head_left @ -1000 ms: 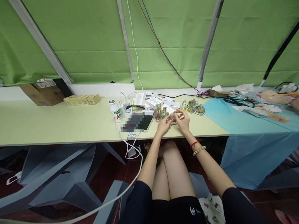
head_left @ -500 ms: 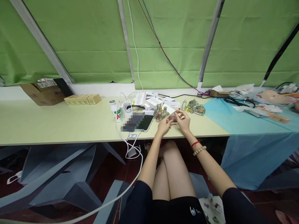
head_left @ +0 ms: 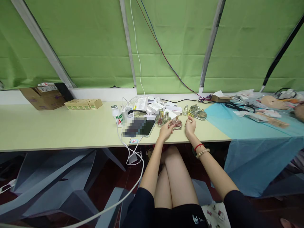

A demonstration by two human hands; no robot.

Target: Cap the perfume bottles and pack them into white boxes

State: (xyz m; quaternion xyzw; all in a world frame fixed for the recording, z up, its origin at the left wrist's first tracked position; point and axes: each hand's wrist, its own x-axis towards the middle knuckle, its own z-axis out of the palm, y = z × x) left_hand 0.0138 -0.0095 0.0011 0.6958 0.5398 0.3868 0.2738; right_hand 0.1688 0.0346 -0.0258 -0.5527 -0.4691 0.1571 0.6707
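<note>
A perfume bottle [head_left: 177,124] of clear glass with a pinkish inside and a gold neck stands upright near the table's front edge. My left hand [head_left: 165,131] has its fingers closed on the bottle's left side. To the right of it, my right hand [head_left: 190,127] is apart from that bottle, fingers curled in. Its fingertips are beside a gold bottle neck [head_left: 189,114]; whether they hold anything is hidden. Round glass bottles [head_left: 200,115] lie behind my right hand, with a slim clear bottle [head_left: 185,110] upright nearby. More perfume bottles [head_left: 161,117] stand behind my left hand.
Small white boxes [head_left: 155,107] are heaped behind the bottles. Left of them are a phone [head_left: 149,128], a white can [head_left: 114,110] and white cables [head_left: 122,138]. Farther left sit yellow boxes [head_left: 83,104] and a carton [head_left: 44,97]. Blue cloth [head_left: 219,117] covers the table's right.
My right hand has left the perfume bottle and moved right, towards the gold bottle neck. The left hand stays at the bottle, whose gold neck now shows. The view has shifted slightly.
</note>
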